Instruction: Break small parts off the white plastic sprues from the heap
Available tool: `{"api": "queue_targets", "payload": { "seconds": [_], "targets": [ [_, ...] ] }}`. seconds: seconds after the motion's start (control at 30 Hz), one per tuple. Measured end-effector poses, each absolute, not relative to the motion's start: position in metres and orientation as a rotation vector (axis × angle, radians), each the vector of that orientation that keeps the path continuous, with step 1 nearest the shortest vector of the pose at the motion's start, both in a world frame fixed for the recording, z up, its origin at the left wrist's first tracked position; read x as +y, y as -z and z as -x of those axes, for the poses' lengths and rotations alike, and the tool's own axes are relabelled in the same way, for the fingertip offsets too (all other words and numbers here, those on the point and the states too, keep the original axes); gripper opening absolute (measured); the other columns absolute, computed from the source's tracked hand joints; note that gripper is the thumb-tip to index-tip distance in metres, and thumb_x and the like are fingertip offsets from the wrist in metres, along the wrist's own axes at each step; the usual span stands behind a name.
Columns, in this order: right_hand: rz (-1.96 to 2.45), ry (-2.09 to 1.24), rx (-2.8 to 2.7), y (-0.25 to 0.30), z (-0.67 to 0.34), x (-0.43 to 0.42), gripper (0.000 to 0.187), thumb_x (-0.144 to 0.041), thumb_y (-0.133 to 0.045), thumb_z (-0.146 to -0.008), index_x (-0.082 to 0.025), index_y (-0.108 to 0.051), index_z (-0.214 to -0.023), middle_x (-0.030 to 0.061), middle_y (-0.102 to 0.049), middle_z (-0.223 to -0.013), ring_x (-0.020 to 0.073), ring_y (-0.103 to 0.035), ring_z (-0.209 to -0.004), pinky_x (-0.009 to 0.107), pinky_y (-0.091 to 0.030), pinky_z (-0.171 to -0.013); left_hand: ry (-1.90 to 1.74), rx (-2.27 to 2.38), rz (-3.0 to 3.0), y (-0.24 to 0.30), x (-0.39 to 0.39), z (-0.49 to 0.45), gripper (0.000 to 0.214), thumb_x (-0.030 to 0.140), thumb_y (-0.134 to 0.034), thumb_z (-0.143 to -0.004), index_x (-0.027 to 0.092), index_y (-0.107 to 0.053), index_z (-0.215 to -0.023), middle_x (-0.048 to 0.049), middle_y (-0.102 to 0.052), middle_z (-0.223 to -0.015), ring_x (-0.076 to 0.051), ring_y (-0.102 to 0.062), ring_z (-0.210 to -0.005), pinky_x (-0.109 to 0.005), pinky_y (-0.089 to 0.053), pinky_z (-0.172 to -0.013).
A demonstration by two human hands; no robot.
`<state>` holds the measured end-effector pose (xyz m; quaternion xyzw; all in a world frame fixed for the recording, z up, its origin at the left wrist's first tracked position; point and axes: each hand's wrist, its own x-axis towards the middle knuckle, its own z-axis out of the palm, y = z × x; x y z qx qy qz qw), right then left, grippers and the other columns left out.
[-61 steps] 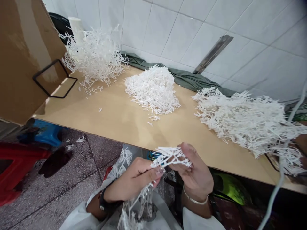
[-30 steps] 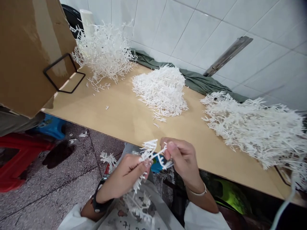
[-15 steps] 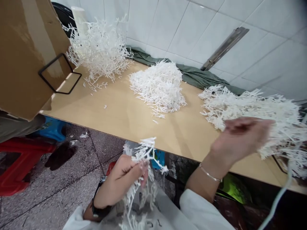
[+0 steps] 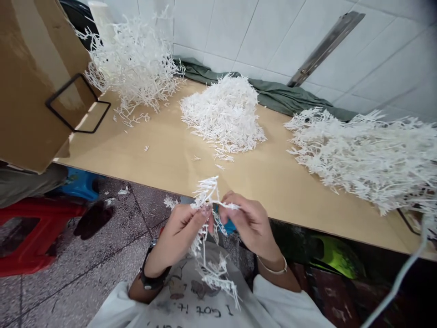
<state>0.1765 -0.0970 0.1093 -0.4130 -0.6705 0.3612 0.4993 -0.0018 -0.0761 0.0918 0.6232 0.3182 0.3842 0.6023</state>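
My left hand point(image 4: 180, 234) is closed around a white branching plastic sprue point(image 4: 206, 200) just below the table's front edge. Its lower branches hang down over my lap. My right hand point(image 4: 247, 223) pinches one of the sprue's upper twigs, right beside the left fingers. On the tan table point(image 4: 164, 155) lie three white heaps: tangled sprues at the back left point(image 4: 133, 59), short broken-off pieces in the middle point(image 4: 223, 111), and a wide spread of branches on the right point(image 4: 368, 152).
A brown cardboard sheet with a black wire handle point(image 4: 32, 86) hangs over the table's left end. A green cloth point(image 4: 283, 98) lies along the tiled wall. A red stool point(image 4: 30, 237) and a blue one point(image 4: 78, 184) stand on the floor at the left.
My right hand reached out to the right-hand heap half a second ago and has come back to the sprue. It now pinches a twig beside my left hand.
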Motion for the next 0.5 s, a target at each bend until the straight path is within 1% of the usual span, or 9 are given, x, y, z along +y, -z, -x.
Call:
{"api": "queue_targets", "payload": {
  "seconds": [0.07,0.13,0.2,0.27,0.3,0.37,0.43,0.5],
  "targets": [
    [0.919,-0.876,-1.373,-0.114,-0.184,-0.097,0.032,-0.031,-0.039,-0.099,-0.021,-0.048,-0.070,-0.0037,-0.042,-0.056,0.0106,-0.040,-0.051,0.026,-0.033,-0.053,-0.864,0.732,-1.472,-0.091,-0.077,0.003,0.049,0.041,-0.042,-0.097,0.015,-0.058,-0.059,0.0039,-0.043,-0.052,-0.007,-0.039,-0.052,-0.024,-0.027,-0.055],
    [0.886,-0.823,-1.201,-0.117,-0.195,-0.095,0.035,-0.032,-0.037,-0.100,-0.020,-0.045,-0.067,-0.0042,-0.036,-0.054,0.0104,-0.036,-0.049,0.026,-0.031,-0.052,-0.853,0.710,-1.490,-0.091,-0.078,0.004,0.051,0.041,-0.041,-0.098,0.014,-0.057,-0.058,0.0038,-0.043,-0.052,-0.007,-0.039,-0.051,-0.024,-0.027,-0.055],
    [0.949,-0.755,-1.269,-0.116,-0.200,-0.095,0.038,-0.042,-0.036,-0.099,-0.020,-0.051,-0.072,-0.0022,-0.043,-0.059,0.0115,-0.041,-0.054,0.027,-0.033,-0.055,-0.837,0.703,-1.507,-0.091,-0.078,0.003,0.050,0.042,-0.040,-0.098,0.014,-0.059,-0.061,0.0041,-0.041,-0.051,-0.007,-0.037,-0.050,-0.024,-0.026,-0.053],
    [1.053,-0.724,-1.492,-0.112,-0.198,-0.095,0.039,-0.052,-0.038,-0.096,-0.020,-0.057,-0.084,0.0006,-0.052,-0.069,0.0128,-0.047,-0.062,0.027,-0.037,-0.059,-0.798,0.716,-1.517,-0.091,-0.077,0.002,0.050,0.044,-0.040,-0.097,0.014,-0.061,-0.063,0.0041,-0.040,-0.051,-0.008,-0.037,-0.049,-0.024,-0.025,-0.052],
    [1.098,-0.717,-1.619,-0.109,-0.194,-0.096,0.036,-0.051,-0.042,-0.095,-0.020,-0.057,-0.086,0.0011,-0.053,-0.072,0.0128,-0.048,-0.064,0.026,-0.037,-0.059,-0.780,0.727,-1.520,-0.091,-0.076,0.001,0.051,0.045,-0.039,-0.097,0.014,-0.062,-0.064,0.0039,-0.039,-0.051,-0.008,-0.037,-0.050,-0.024,-0.026,-0.052],
    [1.153,-0.713,-1.776,-0.104,-0.185,-0.097,0.027,-0.039,-0.047,-0.095,-0.020,-0.054,-0.078,-0.0010,-0.050,-0.067,0.0109,-0.047,-0.060,0.024,-0.035,-0.056,-0.757,0.755,-1.523,-0.090,-0.075,-0.001,0.052,0.047,-0.039,-0.096,0.014,-0.063,-0.064,0.0036,-0.039,-0.051,-0.009,-0.038,-0.050,-0.024,-0.027,-0.053],
    [1.159,-0.703,-1.788,-0.103,-0.179,-0.099,0.032,-0.028,-0.043,-0.097,-0.019,-0.045,-0.066,-0.0033,-0.042,-0.058,0.0089,-0.041,-0.053,0.024,-0.031,-0.052,-0.731,0.754,-1.536,-0.091,-0.075,-0.003,0.053,0.048,-0.039,-0.096,0.014,-0.062,-0.063,0.0033,-0.041,-0.050,-0.009,-0.038,-0.050,-0.023,-0.028,-0.054],
    [1.172,-0.700,-1.751,-0.107,-0.178,-0.103,0.039,-0.027,-0.040,-0.098,-0.018,-0.038,-0.060,-0.0043,-0.032,-0.054,0.0079,-0.034,-0.047,0.025,-0.026,-0.048,-0.689,0.698,-1.544,-0.091,-0.077,-0.004,0.053,0.047,-0.039,-0.096,0.014,-0.059,-0.060,0.0021,-0.045,-0.051,-0.009,-0.041,-0.050,-0.023,-0.029,-0.053]
  ]
}}
